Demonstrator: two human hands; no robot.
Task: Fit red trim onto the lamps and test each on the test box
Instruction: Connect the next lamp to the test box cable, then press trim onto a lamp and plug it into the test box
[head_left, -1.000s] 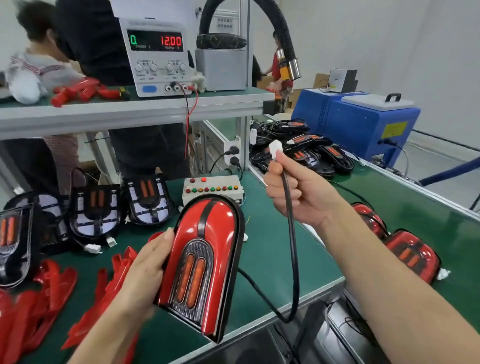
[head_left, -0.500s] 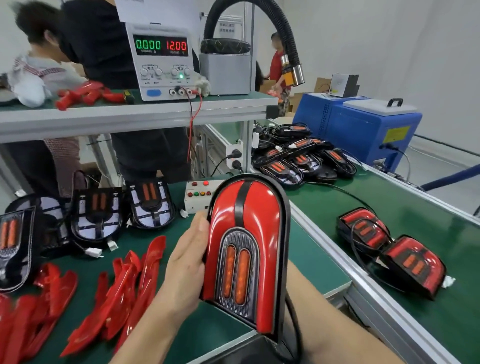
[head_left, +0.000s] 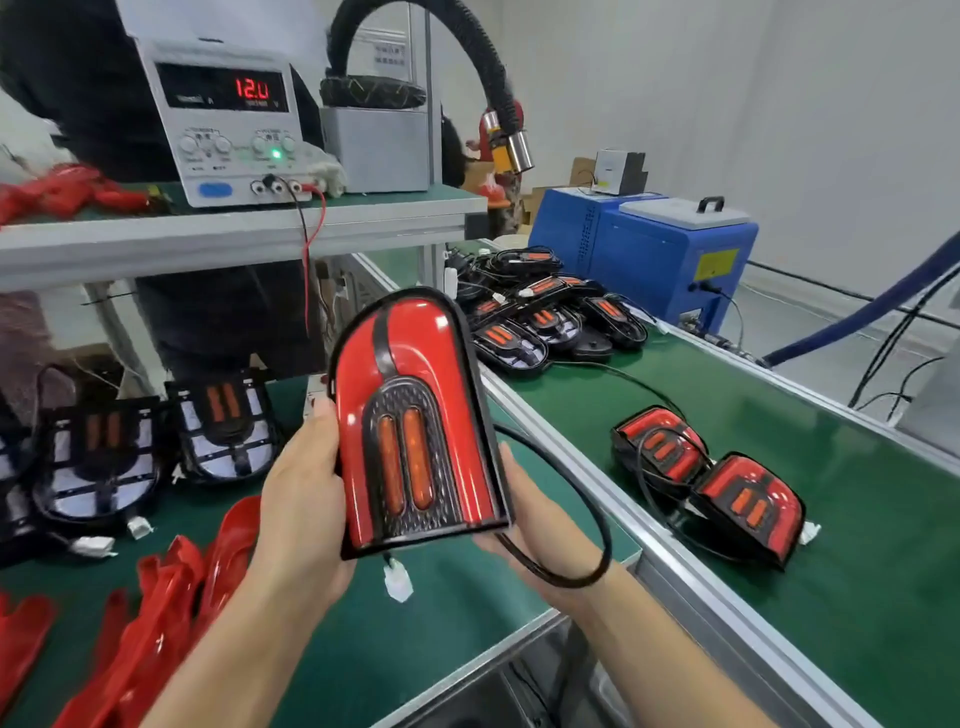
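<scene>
I hold one lamp (head_left: 415, 415) upright in front of me; red trim covers its face around two orange strips. My left hand (head_left: 301, 499) grips its left edge, thumb on the front. My right hand (head_left: 540, 525) holds the lower right edge from behind, thumb along the rim. The lamp's black cable (head_left: 597, 519) loops over my right wrist, and its white connector (head_left: 397, 582) hangs free under the lamp. The lamp hides the test box almost fully. Loose red trim pieces (head_left: 171, 597) lie at the lower left.
Untrimmed lamps (head_left: 228, 431) lie on the green bench (head_left: 415, 649) behind my left hand. Two trimmed lamps (head_left: 660, 447) sit on the green conveyor (head_left: 857, 571), with a pile of lamps (head_left: 545, 317) farther back. A power supply (head_left: 228, 119) stands on the shelf; a person stands behind.
My right hand let go of the raised connector and moved down to the lamp's right edge. The lamp rose and turned upright before me. The connector now dangles below.
</scene>
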